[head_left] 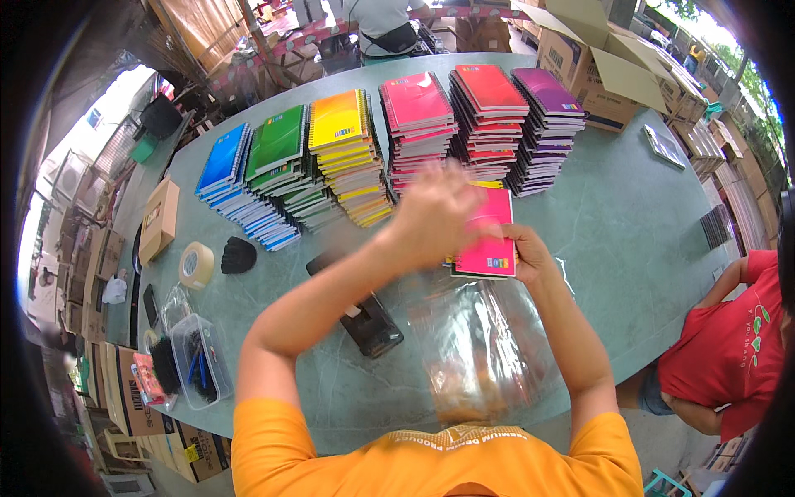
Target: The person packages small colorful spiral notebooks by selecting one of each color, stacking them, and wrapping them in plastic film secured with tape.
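Note:
My right hand (532, 253) grips the right edge of a pink spiral notebook (484, 263), thumb on its cover. Edges of other notebooks, one yellow, show from under it. Smeared by motion, my left hand (439, 211) is over the notebook's left side, and its fingers cannot be made out. Clear plastic bags (476, 348) lie on the table just below the notebook. Behind my hands stand stacks of spiral notebooks: blue (224, 157), green (280, 137), yellow (339, 120), pink (414, 99), red (490, 87) and purple (546, 89).
On the table's left are a tape roll (196, 265), a black rounded object (238, 255), an open cardboard box (160, 219) and a clear plastic bin (201, 362). A long black object (370, 327) lies near my left forearm. A person in red (733, 348) is at right.

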Motion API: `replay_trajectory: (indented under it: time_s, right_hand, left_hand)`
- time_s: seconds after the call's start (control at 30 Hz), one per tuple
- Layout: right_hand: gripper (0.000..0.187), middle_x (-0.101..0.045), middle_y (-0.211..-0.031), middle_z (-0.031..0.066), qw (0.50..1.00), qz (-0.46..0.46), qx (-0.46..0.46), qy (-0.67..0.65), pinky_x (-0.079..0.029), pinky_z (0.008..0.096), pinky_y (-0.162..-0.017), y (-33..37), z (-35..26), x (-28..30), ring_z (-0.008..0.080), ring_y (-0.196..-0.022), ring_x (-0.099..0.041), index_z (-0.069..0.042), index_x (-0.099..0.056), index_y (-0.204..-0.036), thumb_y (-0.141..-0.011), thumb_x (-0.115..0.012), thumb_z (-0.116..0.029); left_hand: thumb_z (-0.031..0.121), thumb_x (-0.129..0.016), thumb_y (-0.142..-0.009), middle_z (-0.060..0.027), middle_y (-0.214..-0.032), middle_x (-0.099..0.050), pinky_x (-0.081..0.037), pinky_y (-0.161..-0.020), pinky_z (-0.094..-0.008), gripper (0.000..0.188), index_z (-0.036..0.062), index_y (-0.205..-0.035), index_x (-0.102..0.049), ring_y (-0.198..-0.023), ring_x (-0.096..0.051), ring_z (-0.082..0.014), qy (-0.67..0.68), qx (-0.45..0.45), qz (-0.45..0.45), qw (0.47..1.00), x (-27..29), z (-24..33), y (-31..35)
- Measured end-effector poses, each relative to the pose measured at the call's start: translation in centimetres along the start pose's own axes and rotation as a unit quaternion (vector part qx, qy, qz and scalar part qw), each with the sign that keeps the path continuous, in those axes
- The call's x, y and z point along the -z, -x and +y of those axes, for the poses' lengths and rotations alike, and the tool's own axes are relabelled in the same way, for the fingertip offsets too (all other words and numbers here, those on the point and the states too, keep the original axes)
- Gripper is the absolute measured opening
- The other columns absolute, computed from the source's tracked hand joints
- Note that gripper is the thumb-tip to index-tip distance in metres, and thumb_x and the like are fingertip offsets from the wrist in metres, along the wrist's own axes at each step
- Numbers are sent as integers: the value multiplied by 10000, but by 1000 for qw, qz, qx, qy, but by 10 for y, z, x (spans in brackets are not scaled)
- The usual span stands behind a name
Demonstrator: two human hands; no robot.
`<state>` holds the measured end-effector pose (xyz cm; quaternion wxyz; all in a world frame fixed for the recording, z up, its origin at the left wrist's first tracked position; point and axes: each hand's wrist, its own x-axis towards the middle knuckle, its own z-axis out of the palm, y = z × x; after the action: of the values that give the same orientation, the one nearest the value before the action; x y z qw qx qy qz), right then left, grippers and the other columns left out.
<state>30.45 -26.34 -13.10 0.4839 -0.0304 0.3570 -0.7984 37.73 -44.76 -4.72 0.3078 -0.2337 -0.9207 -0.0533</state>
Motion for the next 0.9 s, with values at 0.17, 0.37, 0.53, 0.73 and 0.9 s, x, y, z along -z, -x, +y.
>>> replay_trajectory:
  time_s: [0.17, 0.37, 0.53, 0.73, 0.9]
  right_hand:
    - [436, -609, -1064, 163, 994, 42, 9, 101, -510, 398, -864, 8, 10, -16, 251, -955, -623, 11, -484, -1172, -834, -639, -216]
    - [404, -614, -1036, 149, 990, -16, 1, -140, -509, 375, -845, 26, -25, -8, 224, -955, -619, 22, -508, -1138, -840, -608, -231]
    - [348, -615, -1016, 162, 994, 18, 43, -96, -507, 394, -855, 29, -17, 52, 246, -923, -625, 59, -514, -1099, -775, -563, -58]
    - [328, -619, -1018, 173, 993, 24, 41, -106, -521, 392, -834, 55, -31, 55, 260, -890, -638, 63, -513, -1091, -801, -552, -85]
    - [302, -623, -1022, 178, 991, 41, 57, -112, -519, 395, -832, 65, -46, 69, 266, -892, -640, 62, -518, -1089, -834, -525, -101]
  left_hand:
    - [286, -614, -804, -136, -1059, -601, -379, -890, -446, 315, 44, -1005, -592, -1016, -534, -317, -117, 145, 93, 978, -29, -111, -16]
    - [157, -590, -733, -75, -875, -593, -411, -795, -415, 199, 74, -912, -612, -841, -562, -252, -37, -4, 67, 997, -15, 23, -7]
    - [331, -618, -790, -156, -1054, -592, -395, -911, -403, 411, 46, -1080, -563, -1030, -539, -293, -45, 19, 28, 998, -43, 21, -64]
    - [167, -585, -769, -111, -989, -609, -396, -861, -445, 249, 64, -995, -594, -950, -555, -275, -100, 83, 127, 983, -66, -64, -102]
    - [-42, -602, -680, -95, -901, -621, -450, -776, -389, 278, 75, -932, -617, -875, -566, -289, -10, 50, 215, 975, -32, 3, -79]
